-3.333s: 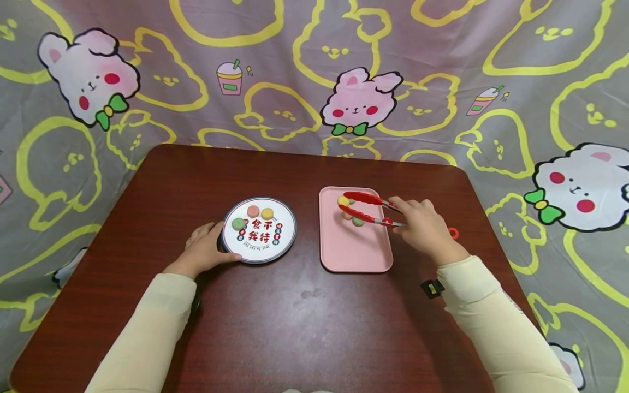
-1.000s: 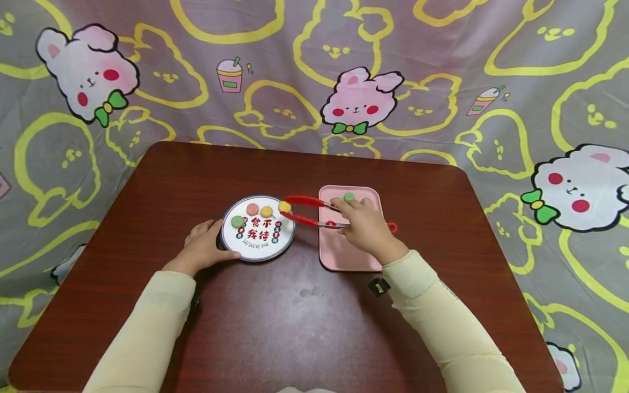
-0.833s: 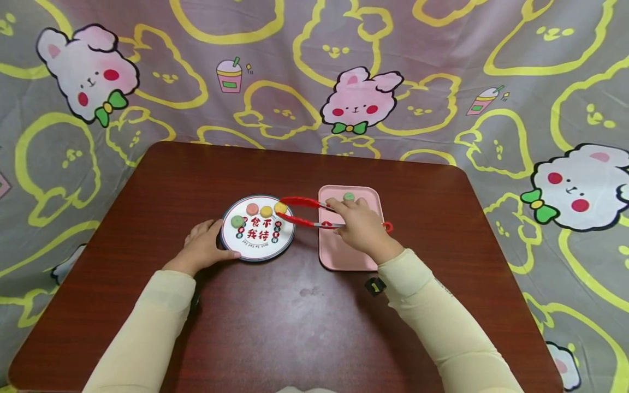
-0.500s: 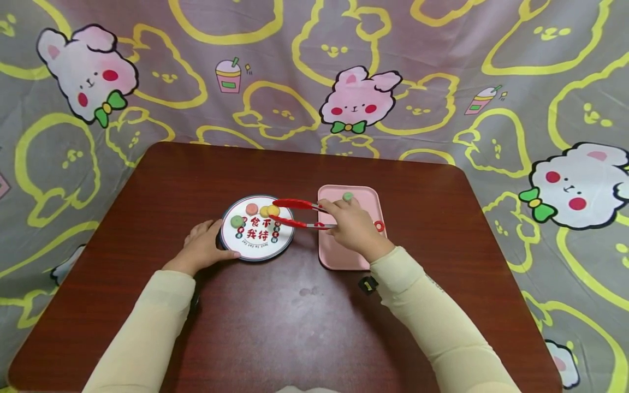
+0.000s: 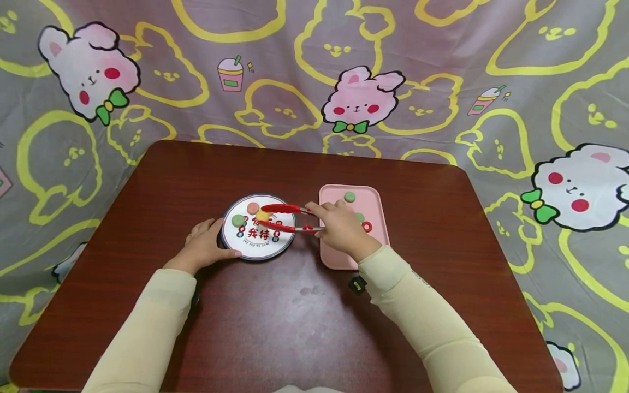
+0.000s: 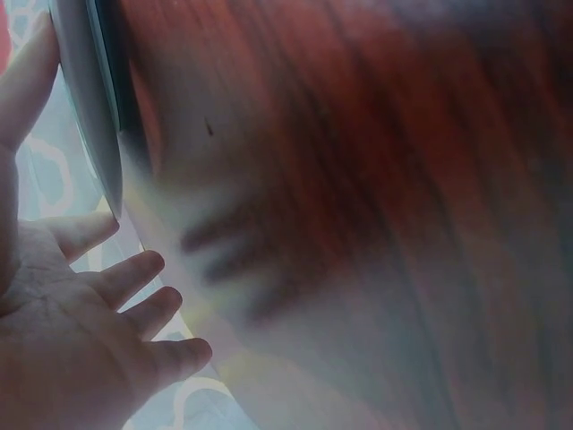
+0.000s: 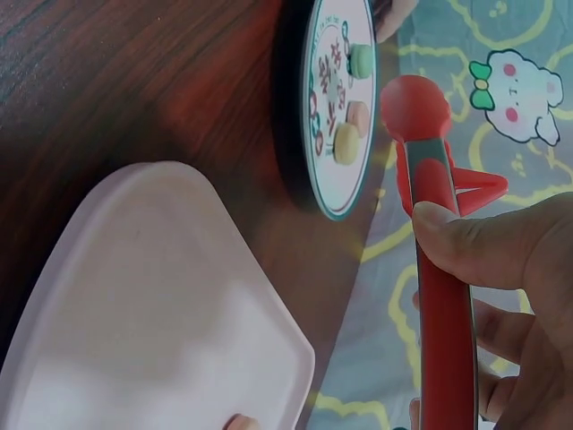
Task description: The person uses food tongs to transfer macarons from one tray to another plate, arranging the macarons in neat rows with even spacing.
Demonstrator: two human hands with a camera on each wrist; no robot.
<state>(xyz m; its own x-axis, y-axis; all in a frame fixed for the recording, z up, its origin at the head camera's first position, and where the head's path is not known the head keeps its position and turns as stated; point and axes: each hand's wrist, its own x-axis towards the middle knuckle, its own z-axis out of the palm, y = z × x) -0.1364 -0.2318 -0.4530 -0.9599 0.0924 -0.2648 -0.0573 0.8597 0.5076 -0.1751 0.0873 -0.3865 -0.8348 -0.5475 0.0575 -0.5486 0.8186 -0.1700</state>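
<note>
My right hand (image 5: 341,226) grips red-and-metal tongs (image 5: 285,208), which reach left over a round white plate (image 5: 250,252) with red lettering. Between the tong tips shows a yellow macaron (image 5: 262,216), close over the plate. A green macaron (image 5: 238,220) and a pink macaron (image 5: 253,208) lie on the plate. In the right wrist view, a yellow macaron (image 7: 346,143) also sits there. My left hand (image 5: 202,245) touches the plate's left edge, its thumb at the rim. Its other fingers (image 6: 148,309) are spread fairly straight in the left wrist view.
A pink rectangular tray (image 5: 334,254) lies under my right hand, with a green macaron (image 5: 349,196) near its far edge and another green one (image 5: 360,217) partly hidden. The right wrist view shows a pinkish macaron (image 7: 242,422) on it. Patterned cloth (image 5: 275,33) hangs behind the brown table (image 5: 275,327).
The tongs took a yellow macaron from the tray and moved left onto the plate area, ending over where the other yellow one lies. My left hand stays at the plate's edge.
</note>
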